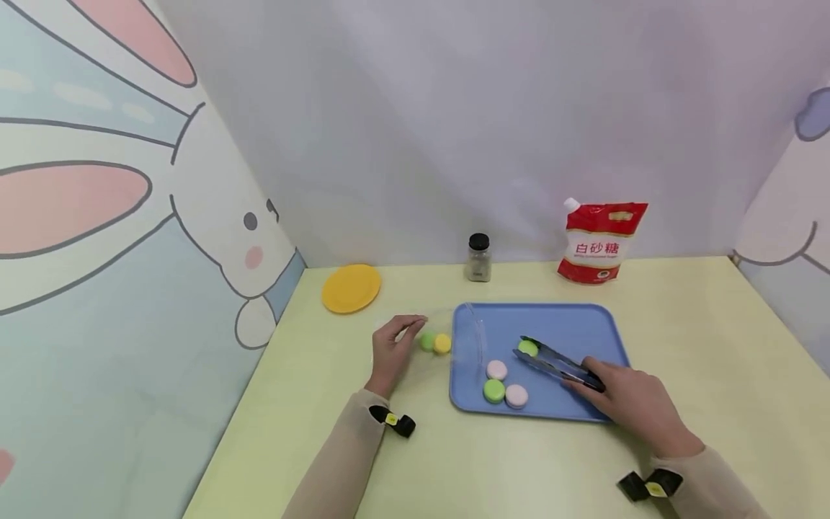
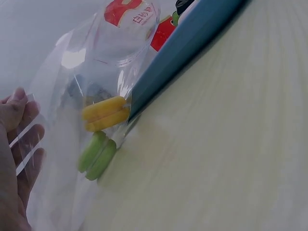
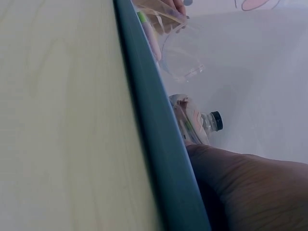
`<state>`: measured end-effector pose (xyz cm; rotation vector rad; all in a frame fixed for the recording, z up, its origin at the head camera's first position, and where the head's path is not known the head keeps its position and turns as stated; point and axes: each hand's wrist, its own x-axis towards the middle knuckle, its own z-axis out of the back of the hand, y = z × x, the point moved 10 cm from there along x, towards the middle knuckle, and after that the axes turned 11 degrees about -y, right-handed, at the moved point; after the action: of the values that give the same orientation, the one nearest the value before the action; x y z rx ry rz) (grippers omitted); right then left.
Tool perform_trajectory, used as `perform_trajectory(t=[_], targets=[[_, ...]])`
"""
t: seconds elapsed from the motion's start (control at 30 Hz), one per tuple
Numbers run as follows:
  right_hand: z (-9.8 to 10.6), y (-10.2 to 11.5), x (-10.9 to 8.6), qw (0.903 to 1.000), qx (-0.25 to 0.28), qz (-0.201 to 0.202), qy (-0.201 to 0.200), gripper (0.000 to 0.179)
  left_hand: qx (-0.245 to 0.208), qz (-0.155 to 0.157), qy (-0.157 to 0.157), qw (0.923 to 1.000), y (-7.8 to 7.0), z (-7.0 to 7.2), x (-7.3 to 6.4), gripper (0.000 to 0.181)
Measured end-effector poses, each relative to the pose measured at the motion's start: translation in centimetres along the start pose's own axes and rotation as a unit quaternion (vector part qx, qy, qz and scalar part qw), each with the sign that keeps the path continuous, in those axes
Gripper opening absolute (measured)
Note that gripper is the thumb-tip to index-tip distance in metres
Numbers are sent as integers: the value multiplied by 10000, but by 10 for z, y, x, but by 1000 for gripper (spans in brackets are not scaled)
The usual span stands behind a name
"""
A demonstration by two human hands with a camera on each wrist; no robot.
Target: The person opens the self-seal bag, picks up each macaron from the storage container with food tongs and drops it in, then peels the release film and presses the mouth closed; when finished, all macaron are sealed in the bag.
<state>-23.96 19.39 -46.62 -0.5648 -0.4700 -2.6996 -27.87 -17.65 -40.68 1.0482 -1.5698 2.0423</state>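
Note:
My left hand [image 1: 392,353] pinches the edge of a clear plastic bag [image 2: 60,163], whose open mouth reaches over the left side of a blue tray [image 1: 564,318]. Inside the bag lie a yellow macaron [image 2: 106,114] and a green macaron [image 2: 97,156], side by side. My right hand [image 1: 635,405] grips black-handled tongs [image 1: 551,370] above the tray. Between the tongs' tips sits another green macaron [image 1: 528,347]. At the tray's front left are two pale pink macarons [image 1: 516,396] and a green one [image 1: 494,391]. In the right wrist view the tray's side hides the tongs.
An orange-yellow plate [image 1: 351,288] lies at the back left of the table. By the back wall stand a small black-capped jar [image 1: 479,259] and a red and white sugar pouch [image 1: 599,244]. Walls with rabbit drawings border the table.

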Motion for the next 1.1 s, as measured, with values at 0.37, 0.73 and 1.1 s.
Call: perform_trajectory(t=[0.37, 0.73, 1.1], targets=[[-5, -1, 2, 9998, 5, -97, 166, 42, 29, 19, 65, 10000, 3, -1, 0, 10], [-8, -1, -1, 9993, 118, -146, 326, 40, 99, -284, -68, 9995, -2, 2, -3, 14], [-3, -2, 3, 9987, 49, -232, 441, 40, -10, -227, 22, 9997, -4, -2, 2, 14]])
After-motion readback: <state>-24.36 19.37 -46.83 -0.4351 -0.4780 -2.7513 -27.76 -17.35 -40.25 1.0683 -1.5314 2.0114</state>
